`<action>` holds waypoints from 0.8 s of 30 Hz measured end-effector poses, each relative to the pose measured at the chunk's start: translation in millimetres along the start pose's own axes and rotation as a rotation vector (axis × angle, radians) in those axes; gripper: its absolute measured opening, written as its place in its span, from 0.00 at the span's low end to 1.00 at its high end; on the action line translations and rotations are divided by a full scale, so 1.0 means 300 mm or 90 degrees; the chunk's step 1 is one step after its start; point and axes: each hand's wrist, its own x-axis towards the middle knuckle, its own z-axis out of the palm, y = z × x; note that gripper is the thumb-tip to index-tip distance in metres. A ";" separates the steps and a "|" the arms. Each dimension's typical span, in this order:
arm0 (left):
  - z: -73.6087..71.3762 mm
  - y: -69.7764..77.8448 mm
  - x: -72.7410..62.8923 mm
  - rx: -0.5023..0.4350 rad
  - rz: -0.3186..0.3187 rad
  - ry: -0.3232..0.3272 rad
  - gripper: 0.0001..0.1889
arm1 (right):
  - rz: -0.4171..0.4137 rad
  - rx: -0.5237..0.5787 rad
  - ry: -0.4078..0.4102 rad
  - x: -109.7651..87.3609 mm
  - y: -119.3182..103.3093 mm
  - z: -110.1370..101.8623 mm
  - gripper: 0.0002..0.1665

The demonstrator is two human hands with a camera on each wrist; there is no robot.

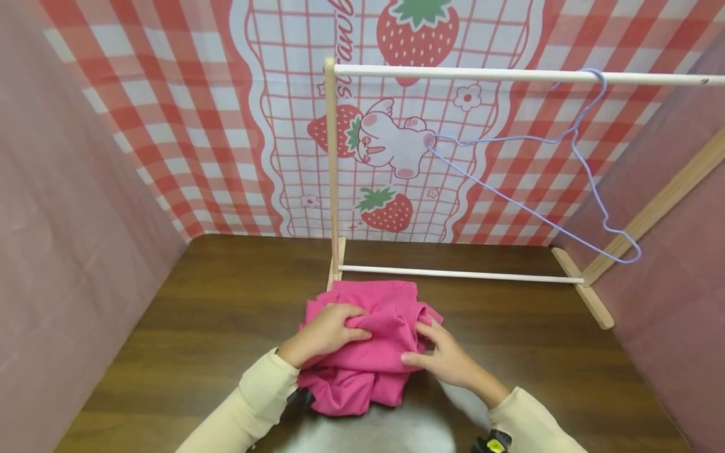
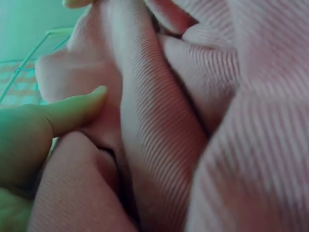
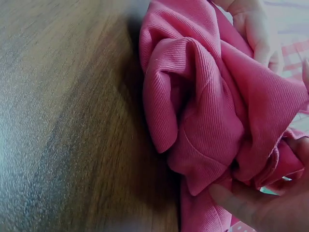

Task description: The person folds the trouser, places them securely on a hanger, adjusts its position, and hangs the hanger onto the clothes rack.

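Observation:
A crumpled pink garment (image 1: 362, 377) of finely ribbed fabric lies in a heap on the table. Its kind cannot be told from the folds; stitched seams and an edge show in the right wrist view. My left hand (image 1: 331, 330) grips the heap from the upper left, thumb and fingers set apart over a fold. On the other side, my right hand (image 1: 444, 355) holds the right edge, with the thumb in front and the fingers partly hidden in the cloth. In the left wrist view the garment (image 2: 154, 125) fills most of the picture, beside my left thumb (image 2: 77, 111).
Behind the garment stands a rack with a white top rod (image 1: 453, 74), wooden posts and a low white bar (image 1: 453, 274). A lilac wire hanger (image 1: 527, 207) hangs from the rod at the right. Checked strawberry cloth (image 1: 192, 126) covers the back; pink cloth sides flank the wooden table (image 1: 187, 352).

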 end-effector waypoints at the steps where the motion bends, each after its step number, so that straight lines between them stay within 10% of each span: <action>1: -0.007 0.000 -0.006 -0.004 0.009 0.009 0.08 | -0.007 0.006 0.012 -0.002 0.001 -0.003 0.29; 14: -0.092 -0.031 -0.059 0.005 0.022 0.085 0.11 | -0.047 -0.034 0.125 0.039 0.003 0.010 0.05; 24: -0.144 -0.068 -0.102 -0.003 0.047 0.017 0.18 | 0.028 -0.089 0.193 0.067 -0.010 -0.030 0.03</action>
